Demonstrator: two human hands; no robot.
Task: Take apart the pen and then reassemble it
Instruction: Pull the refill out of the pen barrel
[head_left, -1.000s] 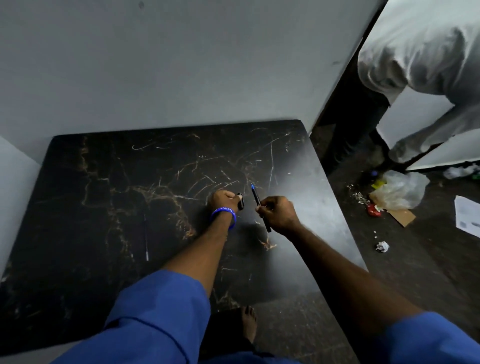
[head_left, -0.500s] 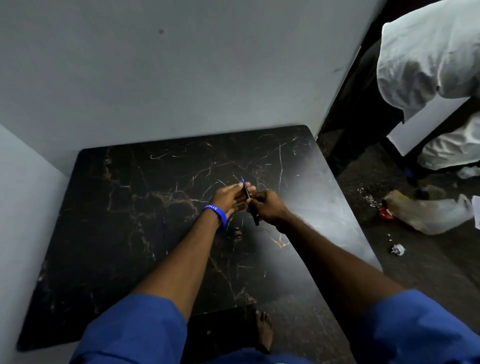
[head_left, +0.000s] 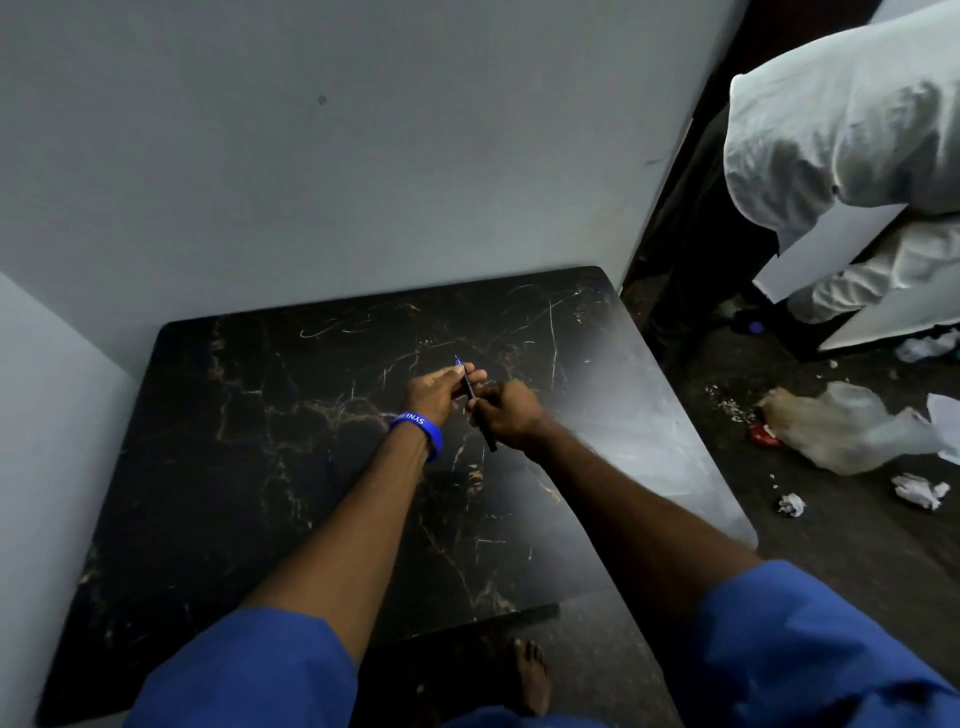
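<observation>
1. The pen (head_left: 475, 402), dark with a blue tip, is held above the black marble-patterned table (head_left: 260, 467), its tip pointing away from the person.
2. The left hand (head_left: 436, 392), with a blue wristband (head_left: 421, 431) on its wrist, pinches the pen's upper part between its fingertips.
3. The right hand (head_left: 506, 415) is curled round the lower barrel, whose end pokes out below the fist.
4. Crumpled paper (head_left: 790, 504) lies on the floor to the right.

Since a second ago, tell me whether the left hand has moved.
Yes. The left hand has lifted off the dark marble table and closed in on the pen held by the right hand.
</observation>
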